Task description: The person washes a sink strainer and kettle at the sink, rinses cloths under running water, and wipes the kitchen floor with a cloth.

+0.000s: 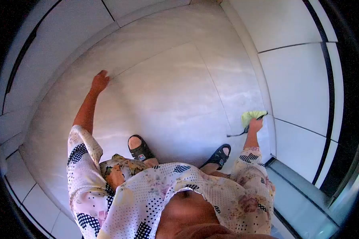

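Observation:
My right hand [255,125] is closed on a yellow-green cloth [249,116] with a dark edge, low at the right beside the white cabinet fronts. A thin dark strap or cord [237,135] trails from it to the left; I cannot make out whether the two are one piece. On the other side, my left hand [101,81] hangs out over the pale floor with its fingers curled in and nothing visible in them. It touches no surface that I can see.
Pale, large-tiled floor [167,87] spreads between white panels [295,79] on the right and more white panels [68,36] on the left. My feet in dark sandals [141,151] stand near the middle. A glass-like panel with a dark frame [299,195] is at lower right.

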A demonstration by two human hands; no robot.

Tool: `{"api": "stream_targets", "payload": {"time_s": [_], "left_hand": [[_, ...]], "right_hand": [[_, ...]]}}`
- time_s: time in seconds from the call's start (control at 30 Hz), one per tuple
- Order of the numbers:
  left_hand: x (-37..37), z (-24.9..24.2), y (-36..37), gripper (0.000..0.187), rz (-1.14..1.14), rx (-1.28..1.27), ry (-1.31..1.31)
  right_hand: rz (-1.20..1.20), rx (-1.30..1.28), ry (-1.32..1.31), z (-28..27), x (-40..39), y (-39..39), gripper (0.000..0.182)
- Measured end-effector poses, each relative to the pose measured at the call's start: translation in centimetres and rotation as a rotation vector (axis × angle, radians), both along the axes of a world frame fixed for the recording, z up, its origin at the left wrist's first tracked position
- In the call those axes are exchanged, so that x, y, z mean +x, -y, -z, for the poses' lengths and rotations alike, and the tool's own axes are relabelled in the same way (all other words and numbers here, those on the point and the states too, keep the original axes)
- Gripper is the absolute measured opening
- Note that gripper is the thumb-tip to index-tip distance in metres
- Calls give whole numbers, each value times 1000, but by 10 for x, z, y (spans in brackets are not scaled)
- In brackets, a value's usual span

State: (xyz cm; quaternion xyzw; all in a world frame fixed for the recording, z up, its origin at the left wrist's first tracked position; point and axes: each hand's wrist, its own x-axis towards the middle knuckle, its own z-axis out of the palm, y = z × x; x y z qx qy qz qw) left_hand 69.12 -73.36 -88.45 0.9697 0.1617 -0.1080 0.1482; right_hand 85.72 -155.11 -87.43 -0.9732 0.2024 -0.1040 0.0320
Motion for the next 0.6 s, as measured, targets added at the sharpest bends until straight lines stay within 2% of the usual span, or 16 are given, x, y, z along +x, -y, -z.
{"api": "stream_targets", "payload": {"time_s": [0.07, 0.1, 0.13, 0.2, 0.23, 0.27, 0.3, 0.33, 0.37, 0.43, 0.5, 0.6], "left_hand": [[0, -3, -5, 41, -136, 48, 88], [-11, -5, -5, 41, -235, 28, 128], [-17, -3, -5, 42, -337, 9, 154], [-25, 33, -16, 45, -266, 56, 188], [-22, 29, -9, 49, -260, 88, 177], [-20, 27, -3, 53, -254, 120, 165], [-17, 23, 4, 58, -248, 152, 154], [1, -9, 31, 64, -293, 92, 118], [20, -42, 60, 73, -277, 80, 12], [32, -64, 84, 89, -207, 57, -146], [20, -60, 88, 100, -123, 49, -224], [20, -38, 63, 105, 54, 70, -296]], "right_hand": [[-34, -196, -46, 43, 0, 29, 54], [194, 174, -248, -8, 7, -46, 55], [24, 74, -272, -12, 12, -95, 51], [-309, 155, -241, -5, 4, -201, 40], [-473, 203, -236, -3, 0, -254, 35], [-852, 91, -34, -19, -25, -312, 32], [-928, 120, -187, -26, -50, -362, 27], [-1008, 174, -342, -45, -72, -401, 37], [-1084, 188, -347, -65, -83, -436, 26], [-1183, 578, -635, -69, -84, -459, 32], [-980, 717, -648, -92, -57, -461, 36], [-612, 805, -554, -91, 40, -431, 38]]}}
